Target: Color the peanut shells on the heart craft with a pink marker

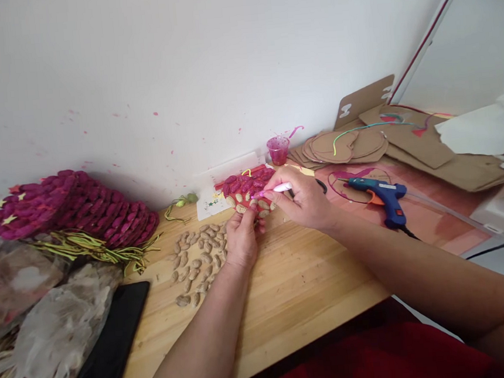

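My left hand (242, 240) grips the near edge of a peanut-covered craft piece (243, 185), thumb on top. Its far part is painted magenta, while the peanuts along its near side are bare tan; its full outline is partly hidden by my hands. Pinched in my right hand (308, 204) is a paintbrush (283, 187) with a white handle, its magenta-stained tip at the peanuts. Beyond my right hand, by the wall, stands a plastic cup of magenta paint (278, 150). Loose unpainted peanuts (196, 255) lie spread on the table left of my left hand.
Stacked magenta peanut pieces (99, 208) with cords and star stickers stand at left, behind plastic bags (66, 334) and a black flat object (111, 342). At right are a blue glue gun (378, 195), cardboard hearts (332, 146) and cardboard sheets (435, 161). A paint-spattered wall closes the back.
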The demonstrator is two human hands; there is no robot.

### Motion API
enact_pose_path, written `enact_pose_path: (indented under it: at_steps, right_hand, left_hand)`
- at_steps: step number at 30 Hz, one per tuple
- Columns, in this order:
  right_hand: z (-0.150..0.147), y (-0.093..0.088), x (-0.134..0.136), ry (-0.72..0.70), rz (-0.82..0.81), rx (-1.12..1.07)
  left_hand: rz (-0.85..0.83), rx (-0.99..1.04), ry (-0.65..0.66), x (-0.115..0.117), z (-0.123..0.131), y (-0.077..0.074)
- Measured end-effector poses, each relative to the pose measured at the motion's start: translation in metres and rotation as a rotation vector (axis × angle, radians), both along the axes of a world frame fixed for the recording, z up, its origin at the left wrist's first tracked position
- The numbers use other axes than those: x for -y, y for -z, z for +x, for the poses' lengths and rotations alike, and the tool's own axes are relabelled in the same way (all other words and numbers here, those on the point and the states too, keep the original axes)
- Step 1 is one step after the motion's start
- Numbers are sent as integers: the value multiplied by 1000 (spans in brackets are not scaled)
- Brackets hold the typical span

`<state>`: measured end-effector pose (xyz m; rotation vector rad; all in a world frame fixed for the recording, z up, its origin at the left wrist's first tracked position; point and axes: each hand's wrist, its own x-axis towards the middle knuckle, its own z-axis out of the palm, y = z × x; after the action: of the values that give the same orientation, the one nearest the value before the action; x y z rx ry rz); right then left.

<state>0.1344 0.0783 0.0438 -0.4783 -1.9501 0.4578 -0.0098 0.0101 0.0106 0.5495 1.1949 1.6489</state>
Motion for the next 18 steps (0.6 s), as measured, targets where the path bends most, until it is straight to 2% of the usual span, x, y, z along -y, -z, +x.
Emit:
enact_pose_path:
  at_steps: [6,12,15,18]
  right_hand:
    - [-3,6,0,2,173,109]
    - [-4,1,9,39,330,303]
    - [-3,-1,12,82,353,334]
    - [-1,-1,11,124,309,273]
  left_hand:
    - [12,5,3,-2,-2,1]
    - [23,-68,40,-3,-4,8]
    - [23,-113,40,-3,-5,10]
    - [22,-150,39,-3,-4,11]
